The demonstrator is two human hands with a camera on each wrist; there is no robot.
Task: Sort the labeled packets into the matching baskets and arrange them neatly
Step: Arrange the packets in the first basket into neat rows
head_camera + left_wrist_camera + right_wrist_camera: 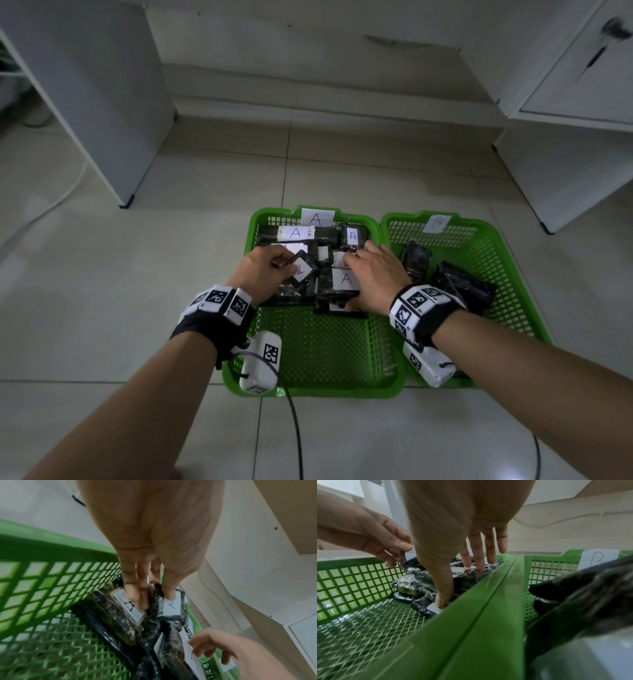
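Observation:
Two green mesh baskets stand side by side on the floor: basket A (pixel 308 390) on the left and basket B (pixel 513 246) on the right, each with a paper letter tag on its far rim. Several black packets with white "A" labels lie in the far half of basket A. My left hand (pixel 291 265) pinches one tilted A packet (pixel 301 270) between thumb and fingers (pixel 133 595), next to another A packet (pixel 130 605). My right hand (pixel 371 274) lies over the neighbouring A packets (pixel 346 279), fingers straight, its thumb (pixel 443 599) pressing a packet's near edge.
Dark packets (pixel 466 287) lie loosely in basket B, their labels hidden. White cabinets stand at the left (pixel 85 102) and right (pixel 565 154). Cables (pixel 298 438) trail over the tiled floor in front of the baskets. The near half of basket A shows bare mesh.

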